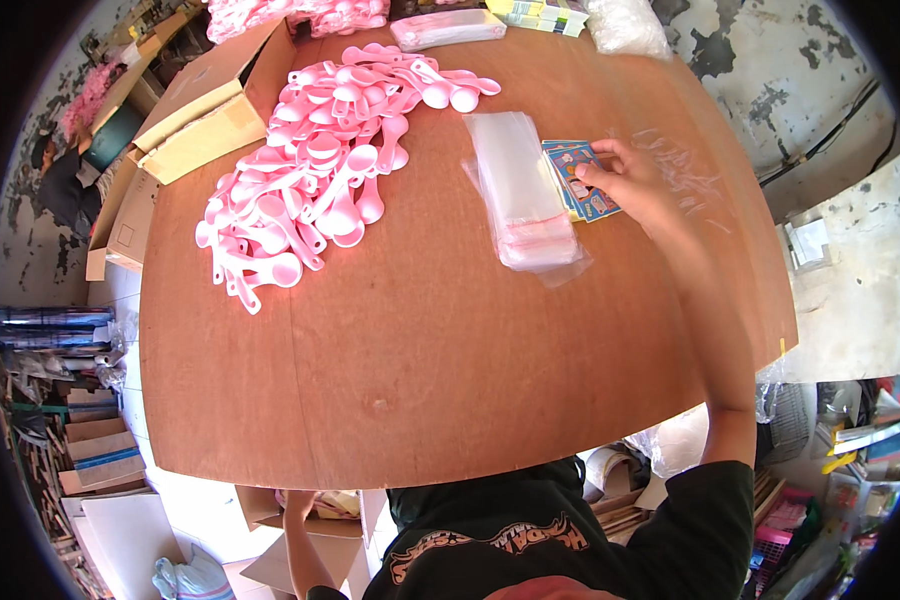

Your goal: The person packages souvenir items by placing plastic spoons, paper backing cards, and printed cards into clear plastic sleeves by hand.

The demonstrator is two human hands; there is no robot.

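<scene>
My right hand [632,182] reaches across the table to a small stack of blue printed cards [568,165], thumb on the top card and fingers at its right edge. Directly left of the cards lies a stack of clear plastic bags [520,185] with pinkish flap ends. A large heap of pink plastic scoops [320,150] spreads over the far left of the table. My left hand [298,500] is down past the near table edge, at an open cardboard box [310,545]. The edge hides its fingers.
The brown wooden table [420,390] fills the middle. An open cardboard box [205,100] stands at its far left. More packed bags [448,30], bundled cards [538,14] and a clear plastic sack [628,28] line the far edge. Thin plastic strips [682,168] lie right of my hand.
</scene>
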